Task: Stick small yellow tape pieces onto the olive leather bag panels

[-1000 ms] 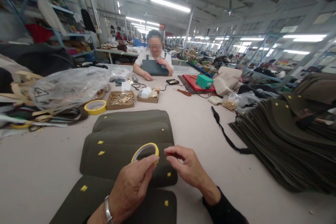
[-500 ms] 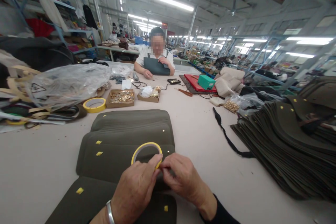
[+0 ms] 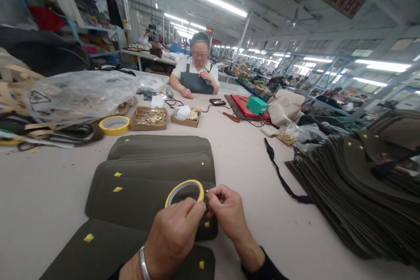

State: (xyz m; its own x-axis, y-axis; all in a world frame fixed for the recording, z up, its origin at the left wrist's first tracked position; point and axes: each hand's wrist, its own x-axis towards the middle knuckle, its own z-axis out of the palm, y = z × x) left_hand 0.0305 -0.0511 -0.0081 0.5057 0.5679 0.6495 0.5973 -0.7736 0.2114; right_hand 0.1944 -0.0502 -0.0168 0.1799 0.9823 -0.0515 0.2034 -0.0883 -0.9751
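My left hand (image 3: pixel 177 232) grips a roll of yellow tape (image 3: pixel 169 196), held tilted above dark olive panels (image 3: pixel 131 210). My right hand (image 3: pixel 228 210) is closed in a pinch just right of the roll, beside a small metal stud (image 3: pixel 207 191) at the panel's right edge. Whatever lies between its fingertips is too small or hidden to make out. The panels overlap in a row away from me. Small pieces of yellow tape (image 3: pixel 88 238) stick to them, one (image 3: pixel 207 224) just below my hands. Another stud (image 3: pixel 202 164) shows on a panel farther back.
A second yellow tape roll (image 3: pixel 114 126) lies beside a box of gold metal parts (image 3: pixel 149 118). At right rises a big stack of olive panels (image 3: pixel 354 192), with a black strap (image 3: pixel 285 177) beside it. A co-worker (image 3: pixel 200 70) sits across the table.
My hands have drawn slightly apart, the right one moving right and a little up. A yellow tape piece now shows on the panel below them. The view has shifted slightly.
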